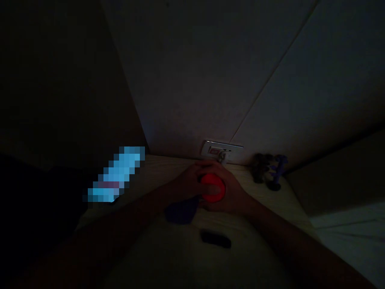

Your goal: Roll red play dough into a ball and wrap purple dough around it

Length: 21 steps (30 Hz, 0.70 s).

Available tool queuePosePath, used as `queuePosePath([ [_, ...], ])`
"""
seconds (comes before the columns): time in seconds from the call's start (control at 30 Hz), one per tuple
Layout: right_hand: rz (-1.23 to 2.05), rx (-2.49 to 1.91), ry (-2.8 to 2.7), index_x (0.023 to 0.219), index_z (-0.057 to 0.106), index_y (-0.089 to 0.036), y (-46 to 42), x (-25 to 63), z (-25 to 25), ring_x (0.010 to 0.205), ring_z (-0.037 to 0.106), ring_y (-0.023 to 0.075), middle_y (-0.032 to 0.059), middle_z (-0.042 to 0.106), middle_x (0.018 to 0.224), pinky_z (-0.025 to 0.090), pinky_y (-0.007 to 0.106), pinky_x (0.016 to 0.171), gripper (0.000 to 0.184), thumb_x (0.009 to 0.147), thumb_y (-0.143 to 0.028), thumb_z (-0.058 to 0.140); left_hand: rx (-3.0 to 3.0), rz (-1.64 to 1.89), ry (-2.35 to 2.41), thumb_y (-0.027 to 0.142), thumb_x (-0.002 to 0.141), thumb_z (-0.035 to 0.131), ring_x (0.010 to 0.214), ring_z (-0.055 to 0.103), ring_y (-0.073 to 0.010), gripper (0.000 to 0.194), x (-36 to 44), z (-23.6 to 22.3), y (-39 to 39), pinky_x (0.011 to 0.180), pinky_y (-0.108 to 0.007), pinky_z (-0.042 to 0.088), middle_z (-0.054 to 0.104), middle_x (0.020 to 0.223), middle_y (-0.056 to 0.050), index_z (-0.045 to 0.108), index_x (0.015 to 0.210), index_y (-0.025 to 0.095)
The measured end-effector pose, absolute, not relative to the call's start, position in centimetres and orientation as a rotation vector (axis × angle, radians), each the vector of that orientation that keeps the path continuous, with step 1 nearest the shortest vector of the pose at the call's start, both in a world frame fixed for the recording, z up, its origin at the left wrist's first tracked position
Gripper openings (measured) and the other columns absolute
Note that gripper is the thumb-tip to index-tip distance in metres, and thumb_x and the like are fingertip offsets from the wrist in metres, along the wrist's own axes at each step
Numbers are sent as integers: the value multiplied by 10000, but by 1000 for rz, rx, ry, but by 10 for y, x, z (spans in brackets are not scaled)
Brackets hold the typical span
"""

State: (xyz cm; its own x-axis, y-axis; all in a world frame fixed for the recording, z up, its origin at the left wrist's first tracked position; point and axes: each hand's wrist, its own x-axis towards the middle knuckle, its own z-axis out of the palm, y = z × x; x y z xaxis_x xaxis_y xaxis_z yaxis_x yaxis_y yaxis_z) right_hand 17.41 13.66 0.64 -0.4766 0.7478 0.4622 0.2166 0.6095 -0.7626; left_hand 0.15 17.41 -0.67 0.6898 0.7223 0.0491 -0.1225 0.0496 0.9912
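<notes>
In dim light, both my hands meet around a glowing red round thing (pixel 213 188) near the wall; its exact kind I cannot make out. My right hand (pixel 232 196) is wrapped round its right side. From the left, my left hand (pixel 191 180) closes on it, with a finger or thumb lying across the lit face. Just below my left hand is a dark blue-purple piece (pixel 182 210) that looks like cloth or a pouch. A small black oblong object (pixel 215 239) lies nearer to me.
On the wall behind my hands is a socket plate (pixel 221 149) with a plug in it. Dark and purple small objects (pixel 270 170) stand at the right on the pale wooden surface (pixel 162 162). A bright blue, pixelated screen (pixel 117 174) is at the left.
</notes>
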Motion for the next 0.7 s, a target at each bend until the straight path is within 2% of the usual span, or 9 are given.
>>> queuePosePath([
  [0.1, 792, -801, -1959, 1129, 653, -275, 134, 171, 4, 1212, 632, 295, 90, 608, 1346, 508, 456, 1012, 534, 658, -282, 905, 1359, 666, 548, 416, 631, 894, 718, 600, -156, 386, 2, -7, 173, 643, -270, 480, 680, 792, -29, 709, 819, 134],
  [0.2, 769, -832, -1900, 1090, 644, -266, 134, 171, 0, 1122, 665, 279, 81, 649, 1286, 532, 429, 941, 479, 672, -285, 878, 1296, 652, 548, 392, 632, 898, 704, 594, -137, 373, 3, -6, 172, 657, -258, 480, 683, 794, -19, 697, 813, 134],
  [0.33, 739, -882, -1832, 1119, 618, -274, 135, 174, -3, 1082, 668, 276, 76, 659, 1259, 543, 427, 905, 531, 669, -340, 891, 1221, 636, 576, 397, 662, 872, 660, 586, -132, 327, 5, -1, 169, 626, -252, 459, 669, 735, -9, 689, 755, 143],
  [0.53, 672, -902, -1847, 1079, 606, -266, 135, 174, -5, 1015, 686, 252, 51, 692, 1162, 558, 396, 869, 528, 644, -307, 903, 1184, 639, 599, 383, 627, 887, 603, 562, -115, 329, 6, -5, 170, 580, -233, 423, 646, 665, 1, 677, 680, 135],
  [0.7, 648, -958, -1793, 1096, 601, -263, 136, 175, -11, 990, 693, 247, 53, 709, 1124, 568, 385, 858, 537, 662, -349, 905, 1146, 725, 615, 457, 700, 822, 595, 542, -108, 361, 7, -15, 172, 569, -229, 413, 632, 669, -5, 683, 710, 124],
])
